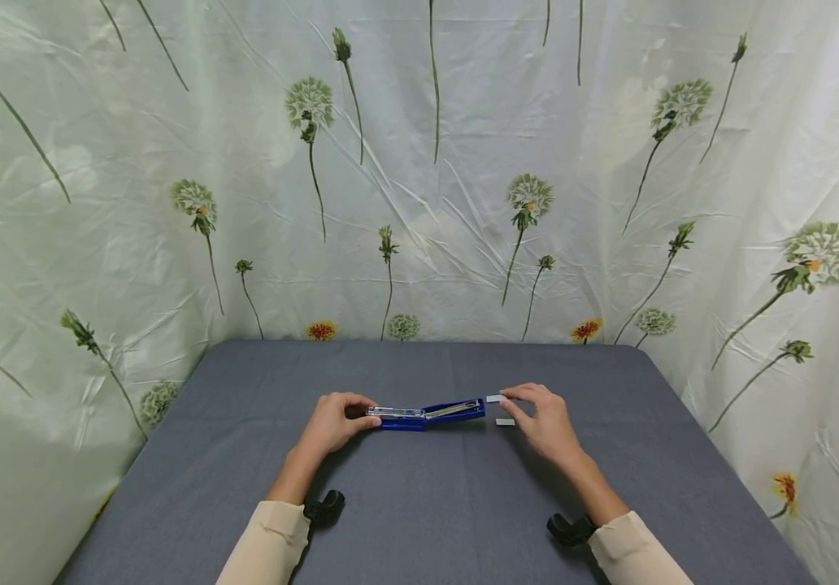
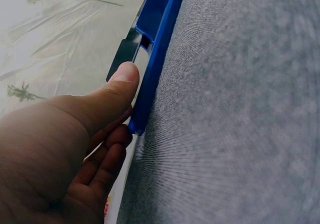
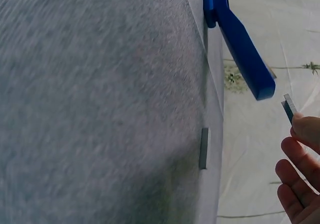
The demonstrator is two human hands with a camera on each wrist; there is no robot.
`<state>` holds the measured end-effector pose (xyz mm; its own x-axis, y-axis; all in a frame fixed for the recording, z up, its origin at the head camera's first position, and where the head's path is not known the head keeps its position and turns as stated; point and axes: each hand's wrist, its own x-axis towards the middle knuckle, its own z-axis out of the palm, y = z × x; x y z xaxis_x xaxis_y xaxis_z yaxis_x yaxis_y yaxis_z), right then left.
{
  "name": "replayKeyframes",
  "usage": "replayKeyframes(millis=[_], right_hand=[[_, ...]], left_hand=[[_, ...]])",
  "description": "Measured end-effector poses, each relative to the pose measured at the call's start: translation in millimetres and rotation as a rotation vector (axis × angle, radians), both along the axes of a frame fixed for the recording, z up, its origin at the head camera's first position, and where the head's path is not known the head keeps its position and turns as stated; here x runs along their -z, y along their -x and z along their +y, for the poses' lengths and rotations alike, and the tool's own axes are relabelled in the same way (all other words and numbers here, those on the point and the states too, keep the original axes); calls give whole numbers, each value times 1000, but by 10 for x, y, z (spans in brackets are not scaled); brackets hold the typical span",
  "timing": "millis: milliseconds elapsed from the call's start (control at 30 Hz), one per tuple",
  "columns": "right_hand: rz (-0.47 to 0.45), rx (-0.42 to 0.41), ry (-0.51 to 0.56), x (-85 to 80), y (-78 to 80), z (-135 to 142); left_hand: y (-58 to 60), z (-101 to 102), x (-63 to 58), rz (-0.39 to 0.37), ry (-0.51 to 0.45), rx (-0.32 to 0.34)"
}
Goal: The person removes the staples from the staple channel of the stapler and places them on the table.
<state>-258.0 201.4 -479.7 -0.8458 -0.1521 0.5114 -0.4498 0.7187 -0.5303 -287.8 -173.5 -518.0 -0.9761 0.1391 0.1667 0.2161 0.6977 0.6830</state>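
Observation:
A blue stapler [image 1: 402,424] lies folded wide open on the grey tabletop, its metal magazine showing and its top arm slanting up to the right. My left hand [image 1: 330,421] holds its left end; in the left wrist view the thumb [image 2: 125,74] presses near the dark plate beside the blue base [image 2: 159,59]. Between thumb and fingertip, my right hand [image 1: 547,422] pinches a short strip of staples [image 3: 288,107]. This strip is just off the raised arm's tip [image 3: 265,92], apart from it. A second staple strip [image 3: 204,149] rests on the table below the right hand.
Grey cloth [image 1: 456,504] covers the table. Behind and at both sides hangs a pale curtain [image 1: 419,203] printed with dandelions. A black wrist mount [image 1: 326,509] sits on the left wrist, another mount [image 1: 569,530] on the right.

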Motion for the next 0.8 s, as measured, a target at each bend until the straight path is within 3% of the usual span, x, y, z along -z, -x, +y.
replayKeyframes(millis=[633,800], right_hand=[[13,51,-38,194,-9,278],[-20,63,-47,249,-3,342]], left_hand=[[-12,8,-11,-17,2,-9],[2,13,-10,-19,-3,-12]])
